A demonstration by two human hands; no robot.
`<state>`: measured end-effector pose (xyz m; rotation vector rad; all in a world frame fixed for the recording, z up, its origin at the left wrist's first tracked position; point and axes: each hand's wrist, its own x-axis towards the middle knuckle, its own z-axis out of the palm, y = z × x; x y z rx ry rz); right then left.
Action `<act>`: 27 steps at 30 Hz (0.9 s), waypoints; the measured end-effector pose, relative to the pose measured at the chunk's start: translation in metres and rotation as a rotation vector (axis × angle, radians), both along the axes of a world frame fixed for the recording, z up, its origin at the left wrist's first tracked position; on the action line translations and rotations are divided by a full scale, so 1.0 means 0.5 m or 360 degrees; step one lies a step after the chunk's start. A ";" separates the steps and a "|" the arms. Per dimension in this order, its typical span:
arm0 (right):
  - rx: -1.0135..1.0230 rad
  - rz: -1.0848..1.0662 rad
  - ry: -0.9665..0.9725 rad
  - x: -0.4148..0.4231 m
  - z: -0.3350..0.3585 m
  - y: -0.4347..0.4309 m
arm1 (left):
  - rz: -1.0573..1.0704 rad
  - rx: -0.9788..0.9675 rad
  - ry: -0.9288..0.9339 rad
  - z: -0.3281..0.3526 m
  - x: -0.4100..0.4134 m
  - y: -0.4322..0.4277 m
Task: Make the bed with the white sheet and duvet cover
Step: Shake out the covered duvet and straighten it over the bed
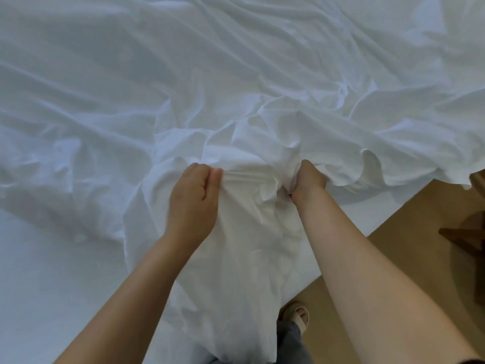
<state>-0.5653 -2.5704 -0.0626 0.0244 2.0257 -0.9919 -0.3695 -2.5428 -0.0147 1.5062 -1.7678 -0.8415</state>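
Note:
A crumpled white duvet cover (236, 82) spreads over most of the bed, bunched into folds near the bed's edge. My left hand (193, 198) pinches a folded hem of this white fabric between thumb and fingers. My right hand (308, 178) grips a bunch of the same fabric just to the right, its fingers buried in the cloth. A strip of the fabric (244, 258) hangs down between my two forearms over the bed's edge. Smoother white sheet (52, 271) lies flat at the lower left.
Tan floor (409, 248) shows at the lower right beside the bed. A dark wooden piece of furniture (469, 240) stands at the right edge. My foot in a pale slipper (296, 315) is below, close to the bed.

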 end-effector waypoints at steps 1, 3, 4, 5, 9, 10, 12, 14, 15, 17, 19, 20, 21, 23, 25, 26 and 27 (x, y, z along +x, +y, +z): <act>-0.0070 -0.0133 -0.0116 -0.001 0.002 0.001 | 0.0048 0.0040 0.0021 0.011 0.005 -0.002; -0.0131 -0.0404 -0.0264 -0.012 0.012 0.000 | 0.0128 -0.0129 -0.0127 0.043 0.045 -0.015; -0.0140 -0.0454 -0.0319 -0.013 0.022 -0.001 | 0.0186 -0.0224 -0.0250 0.061 0.083 -0.025; -0.0148 -0.0470 -0.0339 -0.017 0.030 -0.001 | 0.0256 -0.0268 -0.0369 0.073 0.125 -0.037; -0.0191 -0.0414 -0.0381 -0.010 0.028 -0.015 | 0.0413 -0.0045 -0.0832 0.048 0.211 -0.069; -0.0179 -0.0379 -0.0412 -0.001 0.016 -0.016 | 0.0369 0.0075 -0.0929 0.027 0.201 -0.067; -0.0170 -0.0250 -0.0452 0.017 -0.022 -0.007 | 0.0317 0.0211 -0.0924 -0.016 0.168 -0.053; -0.0157 -0.0150 -0.0494 0.064 -0.038 0.018 | 0.0350 0.0263 -0.0753 -0.048 0.145 -0.029; -0.0198 -0.0117 -0.0522 0.100 -0.017 0.035 | 0.0366 0.0298 -0.0678 -0.064 0.139 -0.014; -0.0296 0.0023 -0.0437 0.165 0.012 0.066 | 0.0339 0.0371 -0.0594 -0.093 0.130 0.022; -0.0239 0.0316 -0.0202 0.203 0.014 0.086 | 0.0320 0.0418 -0.0498 -0.116 0.117 0.059; -0.0174 0.0467 -0.0082 0.211 0.010 0.091 | 0.0333 0.0435 -0.0419 -0.124 0.109 0.076; -0.0151 0.0585 0.0017 0.216 0.002 0.094 | 0.0338 0.0458 -0.0340 -0.130 0.102 0.092; -0.0199 0.0692 0.0178 0.214 -0.008 0.089 | 0.0302 0.0473 -0.0259 -0.132 0.085 0.124; -0.0236 0.0693 0.0248 0.195 -0.013 0.072 | 0.0279 0.0408 -0.0262 -0.136 0.067 0.167; -0.0221 0.0615 0.0227 0.179 -0.004 0.063 | 0.0314 0.0375 -0.0290 -0.140 0.059 0.193; -0.0263 0.0485 0.0131 0.157 0.014 0.054 | 0.0363 0.0371 -0.0316 -0.141 0.049 0.221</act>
